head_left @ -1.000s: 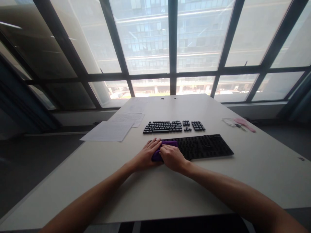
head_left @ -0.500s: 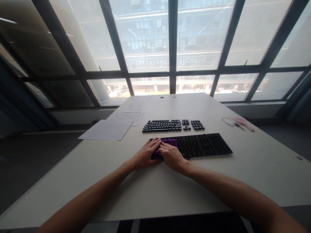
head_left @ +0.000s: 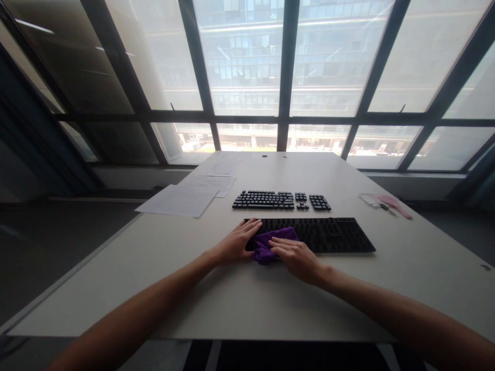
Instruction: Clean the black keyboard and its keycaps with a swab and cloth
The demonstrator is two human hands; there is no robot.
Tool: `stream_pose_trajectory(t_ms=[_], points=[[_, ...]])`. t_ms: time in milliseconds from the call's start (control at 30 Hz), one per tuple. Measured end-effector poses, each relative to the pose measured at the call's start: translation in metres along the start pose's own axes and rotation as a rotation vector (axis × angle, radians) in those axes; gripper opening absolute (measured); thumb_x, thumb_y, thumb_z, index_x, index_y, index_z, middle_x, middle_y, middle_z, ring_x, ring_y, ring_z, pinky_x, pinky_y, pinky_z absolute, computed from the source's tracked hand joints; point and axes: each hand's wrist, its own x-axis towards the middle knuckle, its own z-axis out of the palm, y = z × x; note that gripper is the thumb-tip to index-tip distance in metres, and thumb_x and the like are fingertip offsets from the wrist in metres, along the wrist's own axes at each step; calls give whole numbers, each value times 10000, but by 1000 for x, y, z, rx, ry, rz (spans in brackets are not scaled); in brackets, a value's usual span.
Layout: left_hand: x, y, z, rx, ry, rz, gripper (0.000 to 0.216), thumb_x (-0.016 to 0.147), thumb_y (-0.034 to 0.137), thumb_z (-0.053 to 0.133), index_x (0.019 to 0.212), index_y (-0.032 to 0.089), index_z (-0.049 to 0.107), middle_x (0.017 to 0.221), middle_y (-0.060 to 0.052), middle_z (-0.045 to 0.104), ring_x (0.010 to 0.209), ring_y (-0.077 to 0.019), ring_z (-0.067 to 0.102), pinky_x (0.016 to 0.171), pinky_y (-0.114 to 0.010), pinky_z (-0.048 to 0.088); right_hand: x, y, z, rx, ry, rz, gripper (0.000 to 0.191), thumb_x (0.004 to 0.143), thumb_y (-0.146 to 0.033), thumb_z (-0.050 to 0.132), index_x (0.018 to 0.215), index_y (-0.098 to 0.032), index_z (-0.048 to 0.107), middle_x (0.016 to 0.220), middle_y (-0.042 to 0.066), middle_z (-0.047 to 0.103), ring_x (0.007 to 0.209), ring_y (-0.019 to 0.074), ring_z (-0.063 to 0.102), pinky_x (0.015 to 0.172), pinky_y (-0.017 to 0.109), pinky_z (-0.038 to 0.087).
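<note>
A black keyboard base (head_left: 332, 234) without keycaps lies on the white table (head_left: 240, 304) in front of me. My left hand (head_left: 235, 243) rests flat on its left end, fingers stretched out. My right hand (head_left: 296, 255) presses a purple cloth (head_left: 270, 243) onto the base's left part, fingers laid over the cloth. Behind the base, rows of loose black keycaps (head_left: 280, 200) are laid out in keyboard order.
Paper sheets (head_left: 181, 200) lie at the table's far left. A pink tool and small items (head_left: 389, 204) sit at the far right. Large windows stand behind the table. Its edges drop off on the left and right.
My right hand has slid a little to the right with the purple cloth, which now shows spread between the hands. The view has shifted slightly.
</note>
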Motion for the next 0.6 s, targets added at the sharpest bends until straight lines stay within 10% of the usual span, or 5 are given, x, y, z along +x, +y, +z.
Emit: stream_pose_trajectory(t_ms=[200, 333, 467, 600], points=[[-1, 4, -2, -9, 21, -1, 941, 821, 538, 652, 1553, 179, 181, 1586, -140, 241, 1475, -327, 179, 1211, -510, 178, 17, 19, -24, 405, 483, 539, 375, 950, -360, 447, 867, -115, 718, 730, 39, 706, 646, 184, 628, 569, 262, 479], [-1, -1, 4, -5, 17, -23, 1016, 808, 593, 642, 1559, 148, 121, 1592, -180, 191, 1475, -343, 166, 1204, -521, 183, 39, 24, -37, 357, 676, 612, 385, 941, -373, 451, 889, -89, 706, 659, 34, 649, 587, 164, 552, 520, 247, 406], [-2, -6, 10, 5, 3, -63, 1067, 800, 627, 626, 1557, 112, 77, 1591, -221, 152, 1479, -362, 114, 1196, -541, 178, 51, 10, -20, 223, 474, 448, 359, 967, -292, 406, 1142, -139, 679, 991, 99, 731, 903, 233, 667, 800, 334, 513], [-3, -7, 13, 4, 18, -93, 1135, 777, 632, 647, 1556, 109, 9, 1590, -242, 128, 1474, -386, 112, 1185, -561, 185, 50, 2, 14, -12, 93, 321, 433, 933, -230, 474, 1351, -166, 570, 1463, 155, 480, 1390, 282, 394, 1121, 469, 329]])
